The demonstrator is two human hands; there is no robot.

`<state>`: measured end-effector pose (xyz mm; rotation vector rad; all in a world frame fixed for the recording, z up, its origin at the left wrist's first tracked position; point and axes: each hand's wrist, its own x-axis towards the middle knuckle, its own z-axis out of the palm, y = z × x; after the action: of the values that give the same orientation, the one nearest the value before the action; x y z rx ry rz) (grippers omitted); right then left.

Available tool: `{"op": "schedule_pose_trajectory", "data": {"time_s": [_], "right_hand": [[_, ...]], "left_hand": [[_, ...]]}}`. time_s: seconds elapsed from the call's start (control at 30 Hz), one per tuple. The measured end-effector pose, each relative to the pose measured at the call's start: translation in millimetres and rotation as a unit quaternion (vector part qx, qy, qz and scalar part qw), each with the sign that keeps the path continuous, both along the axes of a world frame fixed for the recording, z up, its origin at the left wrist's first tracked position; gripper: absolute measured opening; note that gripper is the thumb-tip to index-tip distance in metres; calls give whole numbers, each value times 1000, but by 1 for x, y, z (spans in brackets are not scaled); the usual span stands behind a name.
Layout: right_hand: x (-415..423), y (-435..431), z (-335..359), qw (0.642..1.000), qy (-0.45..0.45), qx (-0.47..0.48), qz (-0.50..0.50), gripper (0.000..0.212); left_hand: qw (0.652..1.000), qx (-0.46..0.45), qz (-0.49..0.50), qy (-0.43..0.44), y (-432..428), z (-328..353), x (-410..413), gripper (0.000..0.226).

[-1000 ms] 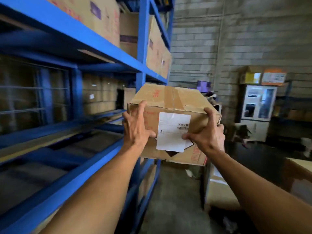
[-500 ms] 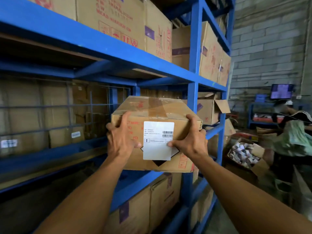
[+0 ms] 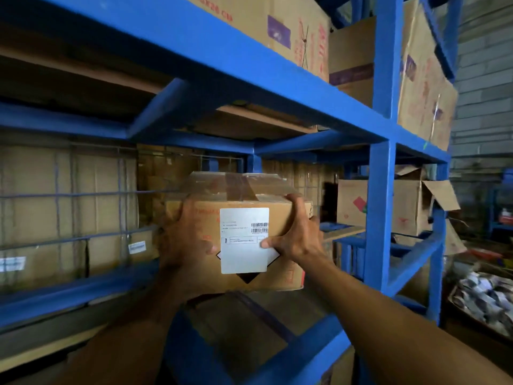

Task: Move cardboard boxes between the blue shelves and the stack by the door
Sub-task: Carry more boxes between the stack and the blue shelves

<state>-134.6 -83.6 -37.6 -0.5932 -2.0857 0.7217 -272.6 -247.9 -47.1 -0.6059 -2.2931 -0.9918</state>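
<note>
Brown box (image 3: 241, 195), white label (image 3: 244, 240); blue shelves (image 3: 379, 190)

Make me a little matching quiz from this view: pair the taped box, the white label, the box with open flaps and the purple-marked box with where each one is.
Things
1. taped box
2. white label
3. box with open flaps
4. purple-marked box

Places
A. above the blue beam, at the top of the view
B. stuck on the taped box's front face
C. gripped by the left hand and right hand
D. behind the blue upright, to the right of the hands

Pairs: 1-C, 2-B, 3-D, 4-A
</note>
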Motion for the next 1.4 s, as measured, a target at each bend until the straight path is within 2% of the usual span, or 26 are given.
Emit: {"op": "schedule_pose_trajectory", "data": {"time_s": [0.13, 0.23, 0.43, 0.5, 0.67, 0.8, 0.87, 0.97, 1.03, 1.1, 1.2, 1.4], "right_hand": [[-39, 44, -3, 999, -2, 6, 52, 112], [-61, 78, -5, 995, -6, 5, 100, 117], [-93, 152, -22, 983, -16, 12, 184, 122], [-96, 172, -30, 977, -5, 11, 212, 122], [-98, 219, -27, 972, -12, 17, 233, 122], [-104, 246, -23, 965, -29, 39, 257, 114], [-113, 248, -25, 974, -24, 64, 218, 121], [-133, 250, -35, 981, -40, 144, 125, 121], [-138, 254, -41, 970, -29, 219, 98, 114], [-143, 254, -48, 950, 12, 299, 89, 106], [-156, 251, -59, 943, 79, 312, 78, 96], [-192, 250, -70, 936, 123, 328, 40, 93]], "left_hand": [[997, 33, 72, 22, 26, -3, -11, 96], [994, 43, 94, 21, 48, -11, -8, 102], [986, 41, 164, 2, 105, -30, 7, 89], [981, 32, 191, 1, 123, -32, 12, 91], [972, -30, 232, -4, 164, -25, 13, 97], [948, -159, 270, 54, 184, -19, 6, 106], [938, -223, 257, 65, 190, -16, -2, 114], [946, -230, 219, 60, 195, -16, -17, 113], [955, -203, 207, 70, 199, -17, -24, 103], [948, -182, 233, 117, 206, -20, -28, 88], [921, -196, 278, 189, 215, -33, -36, 80], [914, -179, 281, 233, 215, -42, -62, 80]]}}
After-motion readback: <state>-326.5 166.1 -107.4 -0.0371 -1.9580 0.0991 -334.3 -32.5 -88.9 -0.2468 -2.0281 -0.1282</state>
